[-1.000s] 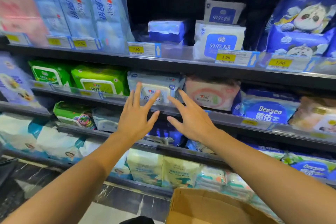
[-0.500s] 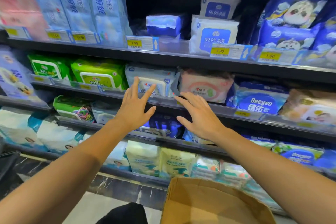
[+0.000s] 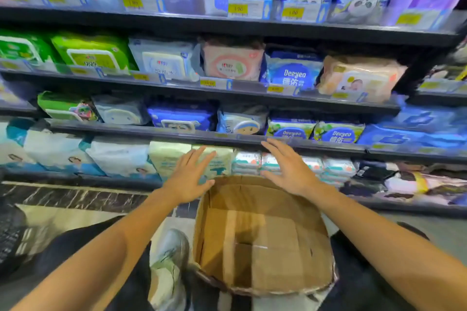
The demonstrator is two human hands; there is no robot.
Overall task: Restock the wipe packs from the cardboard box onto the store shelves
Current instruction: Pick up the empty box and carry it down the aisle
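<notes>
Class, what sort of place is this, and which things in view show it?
Most likely a shop aisle: tiered shelves packed with wipe packs, yellow price tags along the edges, and a cardboard box on the floor.

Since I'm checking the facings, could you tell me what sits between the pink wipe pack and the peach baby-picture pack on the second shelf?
A blue Deeyeo wipe pack, seen in the head view.

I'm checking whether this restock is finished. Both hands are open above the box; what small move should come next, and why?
Probably lower both hands onto the cardboard box rim to lift it away. The left hand and right hand hold nothing, and the box shows only its bare bottom flaps, so no wipe packs seem left inside to shelve.
</notes>
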